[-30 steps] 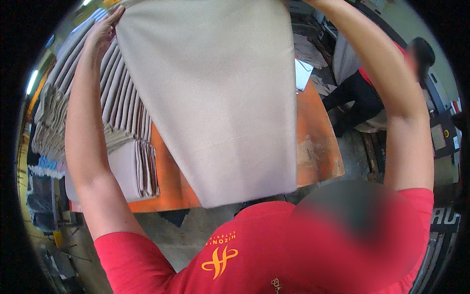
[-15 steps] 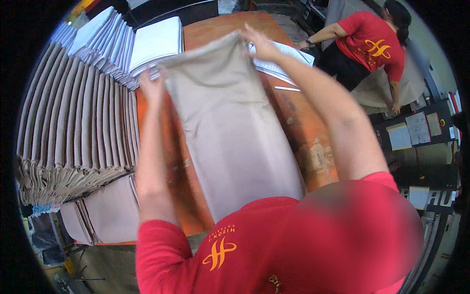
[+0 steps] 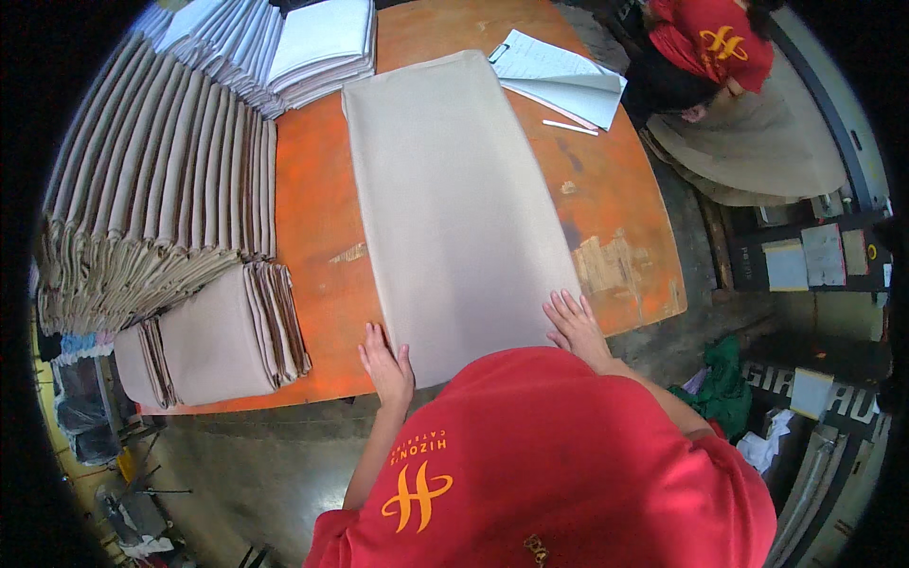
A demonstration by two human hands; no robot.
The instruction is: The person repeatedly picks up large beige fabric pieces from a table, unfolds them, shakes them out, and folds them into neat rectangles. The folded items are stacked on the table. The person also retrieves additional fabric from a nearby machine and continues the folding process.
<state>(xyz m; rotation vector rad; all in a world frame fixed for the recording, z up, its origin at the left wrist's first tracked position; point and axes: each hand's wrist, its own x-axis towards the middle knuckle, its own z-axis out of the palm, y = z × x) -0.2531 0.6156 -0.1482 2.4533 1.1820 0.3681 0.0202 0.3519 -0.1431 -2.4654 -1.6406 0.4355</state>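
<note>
A long folded beige cloth [image 3: 454, 199] lies flat and smooth on the orange table [image 3: 317, 284], its narrow far end toward the table's back. My left hand [image 3: 386, 367] rests at the near left edge of this cloth, fingers stretched out. At the near right edge, my right hand [image 3: 576, 331] lies with its fingers spread on the fabric. Neither hand grips anything. The cloth's nearest end is partly hidden by my red shirt.
Upright folded beige cloths [image 3: 161, 151] fill the left side, with a smaller folded pile [image 3: 213, 336] nearer. White folded cloths [image 3: 322, 47] sit behind. Right of the long cloth are a clipboard with papers [image 3: 554, 76] and a white pen [image 3: 570, 127]. A co-worker [image 3: 710, 47] bends over large cloth [image 3: 757, 147].
Both hands have left the cloth's far end and come back to its near edges. That far end, lifted before, now lies flat. The co-worker has bent over further.
</note>
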